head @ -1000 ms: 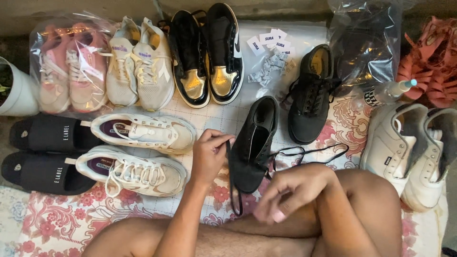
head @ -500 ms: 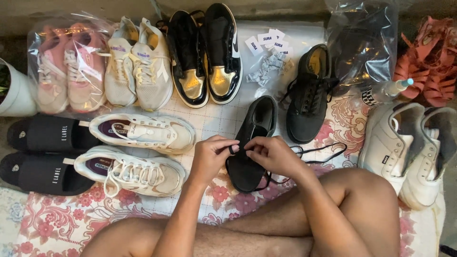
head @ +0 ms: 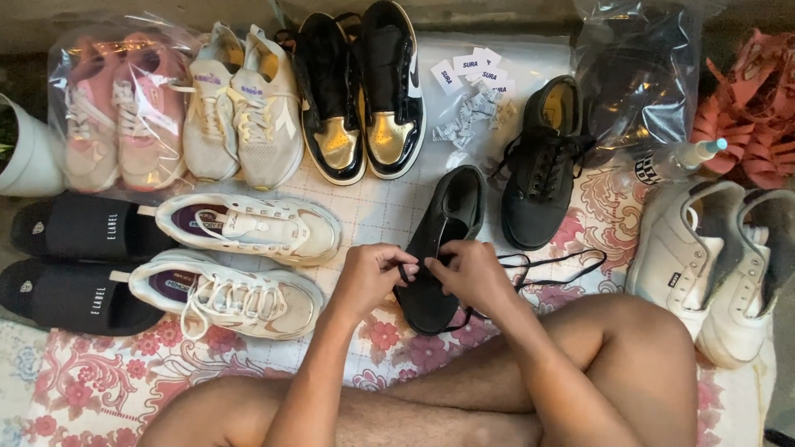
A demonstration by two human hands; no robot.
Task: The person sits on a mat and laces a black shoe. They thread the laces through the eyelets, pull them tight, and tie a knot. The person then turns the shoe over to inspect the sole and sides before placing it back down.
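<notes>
The left hand (head: 373, 273) and right hand (head: 472, 273) are both pinching the black lace (head: 546, 269) over the black shoe (head: 439, 248). The shoe is lying on the floral mat (head: 66, 389), just right of the white sneakers (head: 240, 265) and beside its laced mate (head: 542, 165).

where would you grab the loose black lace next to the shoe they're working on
Pinch the black lace on the slack run trailing right of the black shoe, coming from above with the right hand. It lies flat and clear of the other shoes there, while near the eyelets both hands' fingers already crowd it.
</notes>
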